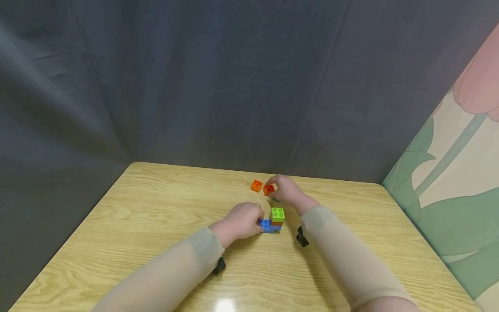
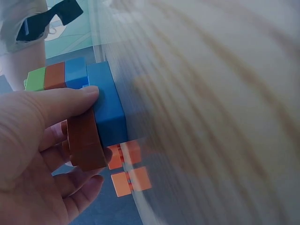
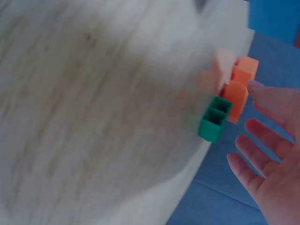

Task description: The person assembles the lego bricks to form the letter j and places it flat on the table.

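My left hand grips a small build of toy bricks low over the table. Its thumb presses the side of the long blue brick, and its fingers curl behind a brown brick on that base. At the base's other end rises a stack of blue, brown and a lime green brick. Farther back, my right hand hovers with spread fingers, thumb near the closer orange brick; contact cannot be made out. Beside that lie another orange brick and a dark green brick, mostly hidden by the hand in the head view.
The wooden table ends at a dark grey curtain just behind the orange bricks. A wall panel with a flower pattern borders the right side. Black camera straps hang at the wrists.
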`<act>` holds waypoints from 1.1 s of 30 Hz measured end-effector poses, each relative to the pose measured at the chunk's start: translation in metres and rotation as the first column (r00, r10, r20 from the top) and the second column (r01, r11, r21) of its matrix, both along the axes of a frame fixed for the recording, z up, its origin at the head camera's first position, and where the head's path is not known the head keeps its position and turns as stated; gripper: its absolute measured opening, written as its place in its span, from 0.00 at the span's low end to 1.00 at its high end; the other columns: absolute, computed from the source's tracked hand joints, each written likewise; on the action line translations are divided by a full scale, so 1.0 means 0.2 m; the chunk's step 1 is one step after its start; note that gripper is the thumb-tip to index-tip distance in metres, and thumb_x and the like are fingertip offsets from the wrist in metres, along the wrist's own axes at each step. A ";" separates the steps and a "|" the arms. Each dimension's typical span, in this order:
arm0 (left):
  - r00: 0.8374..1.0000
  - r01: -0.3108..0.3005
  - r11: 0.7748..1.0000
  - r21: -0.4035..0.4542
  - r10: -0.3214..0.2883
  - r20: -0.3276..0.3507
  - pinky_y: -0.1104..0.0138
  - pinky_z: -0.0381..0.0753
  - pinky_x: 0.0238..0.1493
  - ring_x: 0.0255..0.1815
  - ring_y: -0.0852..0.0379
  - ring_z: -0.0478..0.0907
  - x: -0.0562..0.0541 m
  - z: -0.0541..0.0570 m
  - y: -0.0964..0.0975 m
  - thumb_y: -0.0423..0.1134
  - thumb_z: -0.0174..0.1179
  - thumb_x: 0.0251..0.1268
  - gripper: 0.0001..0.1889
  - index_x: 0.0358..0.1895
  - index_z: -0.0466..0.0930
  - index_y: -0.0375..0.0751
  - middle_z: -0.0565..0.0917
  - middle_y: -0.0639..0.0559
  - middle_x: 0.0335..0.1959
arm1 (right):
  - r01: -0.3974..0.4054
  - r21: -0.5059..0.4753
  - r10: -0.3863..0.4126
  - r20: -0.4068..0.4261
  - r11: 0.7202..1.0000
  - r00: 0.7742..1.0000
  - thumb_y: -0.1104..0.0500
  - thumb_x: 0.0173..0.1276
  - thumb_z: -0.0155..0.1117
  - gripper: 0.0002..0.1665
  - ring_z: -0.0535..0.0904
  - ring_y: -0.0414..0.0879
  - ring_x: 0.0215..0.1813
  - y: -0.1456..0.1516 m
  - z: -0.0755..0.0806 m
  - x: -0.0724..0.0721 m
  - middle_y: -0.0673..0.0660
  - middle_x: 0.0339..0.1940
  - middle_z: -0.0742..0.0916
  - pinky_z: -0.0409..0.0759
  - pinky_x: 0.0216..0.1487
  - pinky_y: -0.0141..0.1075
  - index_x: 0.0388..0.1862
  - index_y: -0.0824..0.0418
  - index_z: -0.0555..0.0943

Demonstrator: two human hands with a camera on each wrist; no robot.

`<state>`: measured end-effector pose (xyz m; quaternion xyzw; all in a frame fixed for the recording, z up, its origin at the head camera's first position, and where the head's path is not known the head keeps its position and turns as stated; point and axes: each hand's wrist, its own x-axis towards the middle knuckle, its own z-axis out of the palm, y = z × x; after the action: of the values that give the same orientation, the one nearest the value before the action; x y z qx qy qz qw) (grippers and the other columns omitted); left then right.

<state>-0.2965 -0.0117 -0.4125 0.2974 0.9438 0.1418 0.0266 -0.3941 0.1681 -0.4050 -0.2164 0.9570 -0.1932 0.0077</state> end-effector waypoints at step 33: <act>0.999 0.023 1.000 0.013 -0.022 -0.035 0.65 0.68 0.36 0.29 0.58 0.69 -0.01 -0.02 -0.01 0.43 0.70 0.59 0.07 0.28 0.82 0.49 0.72 0.60 0.26 | -0.010 0.055 0.011 -0.011 0.998 1.000 0.64 0.60 0.73 0.11 0.75 0.51 0.39 -0.07 -0.10 -0.04 0.54 0.36 0.82 0.76 0.48 0.44 0.42 0.61 0.84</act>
<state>-0.2979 -0.0143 -0.4157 0.3105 0.9398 0.1426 0.0100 -0.4020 0.1545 -0.4241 -0.2222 0.9608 -0.1656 0.0092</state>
